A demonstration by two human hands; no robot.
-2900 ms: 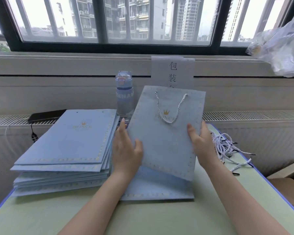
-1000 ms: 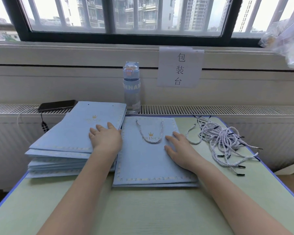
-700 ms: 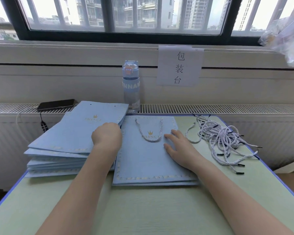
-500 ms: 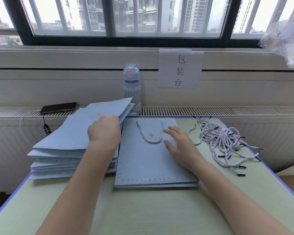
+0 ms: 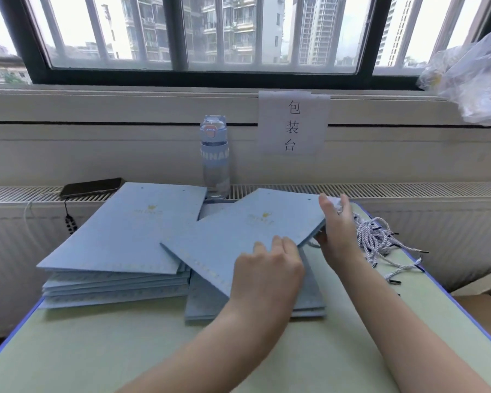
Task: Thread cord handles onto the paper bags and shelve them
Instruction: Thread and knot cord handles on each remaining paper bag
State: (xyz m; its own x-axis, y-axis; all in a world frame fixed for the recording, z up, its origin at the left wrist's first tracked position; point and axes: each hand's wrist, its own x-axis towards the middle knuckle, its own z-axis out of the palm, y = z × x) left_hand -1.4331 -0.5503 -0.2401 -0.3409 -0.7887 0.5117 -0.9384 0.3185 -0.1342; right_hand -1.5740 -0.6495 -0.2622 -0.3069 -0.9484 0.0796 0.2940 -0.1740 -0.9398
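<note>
Head view, change: The flat light-blue paper bag (image 5: 238,231) had come off the stack of blue paper bags (image 5: 119,234) on the left, where half a second earlier the left hand was only lifting its edge. It now hung tilted above the low pile of finished bags (image 5: 309,303).
Meaning for the task: By the look of it, one bag was done and covered, and a fresh one without a handle was ready for threading. Nothing appeared shelved yet.
Left hand: The left hand (image 5: 267,268) pinched the bag's near corner, fingers curled on top.
Right hand: The right hand (image 5: 338,231), earlier flat on the finished bag, gripped the lifted bag's right edge, thumb raised above it.
Cords: The tangle of white twisted cords (image 5: 380,239) lay untouched on the pale green counter (image 5: 125,350), just beside the right hand.
</note>
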